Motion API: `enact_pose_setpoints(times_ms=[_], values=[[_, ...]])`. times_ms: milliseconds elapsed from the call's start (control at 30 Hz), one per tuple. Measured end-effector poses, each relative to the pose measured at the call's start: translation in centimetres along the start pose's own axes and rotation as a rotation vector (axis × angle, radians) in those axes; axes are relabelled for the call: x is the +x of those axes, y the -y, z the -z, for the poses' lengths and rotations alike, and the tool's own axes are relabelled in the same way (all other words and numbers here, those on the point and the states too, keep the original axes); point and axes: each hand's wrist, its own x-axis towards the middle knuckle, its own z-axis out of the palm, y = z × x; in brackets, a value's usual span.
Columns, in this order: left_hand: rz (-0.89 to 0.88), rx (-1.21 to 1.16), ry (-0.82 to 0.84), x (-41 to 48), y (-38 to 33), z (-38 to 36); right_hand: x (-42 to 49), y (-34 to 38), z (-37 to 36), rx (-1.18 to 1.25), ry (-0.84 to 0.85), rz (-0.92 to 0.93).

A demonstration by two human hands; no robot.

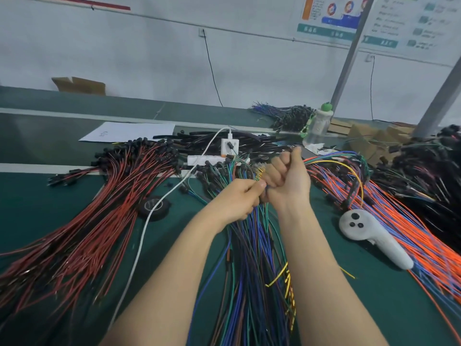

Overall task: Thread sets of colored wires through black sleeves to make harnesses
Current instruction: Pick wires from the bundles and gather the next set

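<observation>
Both hands meet over the middle of the green table (pixel 37 208). My left hand (pixel 238 198) pinches a set of blue and green wires (pixel 249 258) that trails down toward me between my forearms. My right hand (pixel 287 178) is curled into a fist around the upper end of the same wires, its thumb pointing up. Gold terminal tips (pixel 259 171) stick out to the left of the fist. A heap of black sleeves (pixel 219 141) lies behind the hands. Whether a sleeve is on the held set is hidden by the fingers.
Red-and-black wires (pixel 104 208) fan out at left, orange and blue wires (pixel 399 216) at right. A white controller (pixel 369 236), a black tape roll (pixel 153 206), a white power strip (pixel 212 159) with cable, a bottle (pixel 319 126) and paper (pixel 129 131) lie around.
</observation>
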Motion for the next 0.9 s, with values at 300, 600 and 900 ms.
enact_pose_setpoints(times_ms=[300, 600, 900], values=[[-0.001, -0.185, -0.367, 1.5, 0.5, -1.2, 0.1, -1.5, 0.1, 0.089, 0.029, 0.032], [-0.046, -0.354, -0.235, 0.6, 1.9, 0.1, 1.2, 0.0, 1.0, 0.212, -0.06, 0.108], [-0.239, -0.401, -0.306, 0.6, 2.0, -0.8, 0.9, 0.2, 1.2, 0.435, -0.174, 0.129]])
